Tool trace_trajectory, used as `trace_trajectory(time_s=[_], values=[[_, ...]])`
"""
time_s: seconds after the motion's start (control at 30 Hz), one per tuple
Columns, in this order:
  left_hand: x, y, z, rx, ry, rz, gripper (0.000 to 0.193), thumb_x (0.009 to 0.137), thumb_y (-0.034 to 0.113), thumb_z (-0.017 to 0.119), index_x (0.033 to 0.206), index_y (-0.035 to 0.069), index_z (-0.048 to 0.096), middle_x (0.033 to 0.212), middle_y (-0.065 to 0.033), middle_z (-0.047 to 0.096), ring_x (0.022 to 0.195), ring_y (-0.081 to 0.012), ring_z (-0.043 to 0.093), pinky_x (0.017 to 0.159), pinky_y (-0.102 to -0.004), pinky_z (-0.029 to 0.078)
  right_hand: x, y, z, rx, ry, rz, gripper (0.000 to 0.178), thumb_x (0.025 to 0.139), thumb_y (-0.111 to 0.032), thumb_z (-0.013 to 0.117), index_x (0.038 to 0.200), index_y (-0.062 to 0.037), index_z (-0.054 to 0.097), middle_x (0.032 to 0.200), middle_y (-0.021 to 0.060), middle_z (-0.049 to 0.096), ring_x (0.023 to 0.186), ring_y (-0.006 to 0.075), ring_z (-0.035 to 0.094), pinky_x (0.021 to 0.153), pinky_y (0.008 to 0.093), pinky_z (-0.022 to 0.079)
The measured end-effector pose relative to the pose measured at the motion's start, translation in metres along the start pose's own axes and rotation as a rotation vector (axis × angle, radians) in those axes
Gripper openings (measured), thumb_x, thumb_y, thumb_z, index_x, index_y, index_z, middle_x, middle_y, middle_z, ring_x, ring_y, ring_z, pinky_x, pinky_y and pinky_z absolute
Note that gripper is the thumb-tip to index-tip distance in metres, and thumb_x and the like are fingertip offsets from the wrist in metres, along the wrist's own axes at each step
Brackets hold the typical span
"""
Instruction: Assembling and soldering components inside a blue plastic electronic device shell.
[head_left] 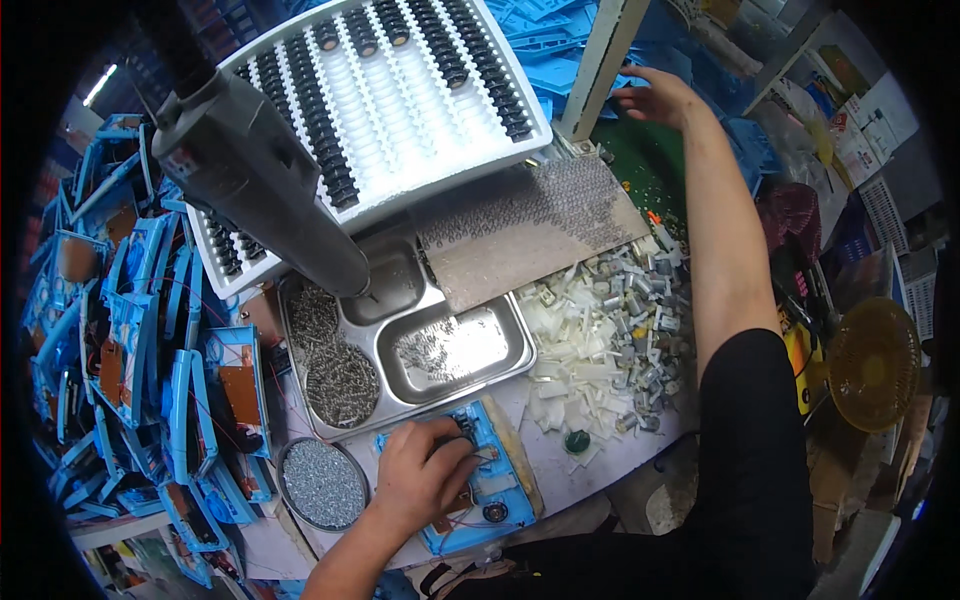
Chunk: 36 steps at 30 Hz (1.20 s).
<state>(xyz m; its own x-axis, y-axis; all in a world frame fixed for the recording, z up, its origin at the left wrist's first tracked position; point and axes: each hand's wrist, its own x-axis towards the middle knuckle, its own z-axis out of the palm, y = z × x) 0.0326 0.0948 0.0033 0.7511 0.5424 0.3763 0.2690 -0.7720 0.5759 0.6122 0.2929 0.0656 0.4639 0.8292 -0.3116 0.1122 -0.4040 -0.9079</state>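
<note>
The left hand [425, 475] is resting with bent fingers on an open blue plastic casing [510, 478] lying at the table's near edge, just below the sectioned steel tray [372, 332] of screws, though whether it is pinching a small part cannot be told. The right hand [655, 97] is stretching out beside an upright post [606, 65], near loose blue plastic panels [545, 40], its fingers loosely curling and their grasp unclear.
</note>
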Motion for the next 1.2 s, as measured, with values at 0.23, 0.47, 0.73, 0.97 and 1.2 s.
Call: trace_trajectory(time_s=[0.23, 0.47, 0.73, 0.97, 1.2], values=[[0.007, 0.008, -0.003, 0.017, -0.027, -0.064, 0.040, 0.069, 0.009, 0.086, 0.102, 0.006, 0.064, 0.107, -0.0128, 0.063, 0.090, -0.0340, 0.064, 0.075, -0.0429, 0.052, 0.098, 0.013, 0.047, 0.558, 0.048, -0.257, 0.030, 0.098, -0.037, 0.062, 0.110, -0.0107, 0.071, 0.094, 0.0093, 0.070, 0.085, 0.0246, 0.067, 0.078, 0.0435, 0.057], [0.007, -0.005, 0.011, -0.038, 0.054, 0.022, 0.032, 0.074, 0.009, 0.077, 0.102, 0.007, 0.063, 0.109, -0.0117, 0.061, 0.091, -0.0335, 0.064, 0.075, -0.0423, 0.052, 0.132, 0.026, -0.171, 0.867, 0.678, -0.567, 0.032, 0.089, -0.005, 0.070, 0.116, 0.0047, 0.059, 0.119, 0.0242, 0.060, 0.107, 0.0351, 0.063, 0.088, 0.0520, 0.060], [0.003, 0.001, 0.003, 0.088, 0.026, -0.050, 0.035, 0.074, 0.008, 0.079, 0.103, 0.007, 0.060, 0.111, -0.0113, 0.060, 0.096, -0.0338, 0.064, 0.078, -0.0414, 0.054, -0.181, 0.036, -0.013, 0.485, 0.664, -1.006, 0.053, 0.084, 0.013, 0.066, 0.132, 0.0015, 0.046, 0.127, 0.0244, 0.058, 0.117, 0.0317, 0.063, 0.096, 0.0450, 0.057], [-0.014, 0.015, -0.003, -0.056, 0.255, -0.061, 0.038, 0.077, 0.007, 0.078, 0.110, 0.006, 0.062, 0.108, -0.0125, 0.060, 0.089, -0.0288, 0.064, 0.072, -0.0370, 0.053, -0.432, 0.101, 0.152, 0.478, 0.196, -0.735, 0.076, 0.089, -0.007, 0.063, 0.155, 0.0052, 0.026, 0.132, 0.0196, 0.055, 0.118, 0.0296, 0.059, 0.101, 0.0412, 0.049], [-0.040, 0.061, -0.033, -1.156, 0.299, -0.748, 0.049, 0.102, 0.019, 0.065, 0.138, -0.002, 0.039, 0.101, -0.0083, 0.065, 0.064, -0.0067, 0.056, 0.049, -0.0216, 0.042, -0.444, 0.106, 0.251, 0.579, -0.053, -0.478, 0.066, 0.090, -0.002, 0.071, 0.145, -0.0025, 0.037, 0.117, 0.0146, 0.062, 0.105, 0.0214, 0.065, 0.092, 0.0357, 0.055]])
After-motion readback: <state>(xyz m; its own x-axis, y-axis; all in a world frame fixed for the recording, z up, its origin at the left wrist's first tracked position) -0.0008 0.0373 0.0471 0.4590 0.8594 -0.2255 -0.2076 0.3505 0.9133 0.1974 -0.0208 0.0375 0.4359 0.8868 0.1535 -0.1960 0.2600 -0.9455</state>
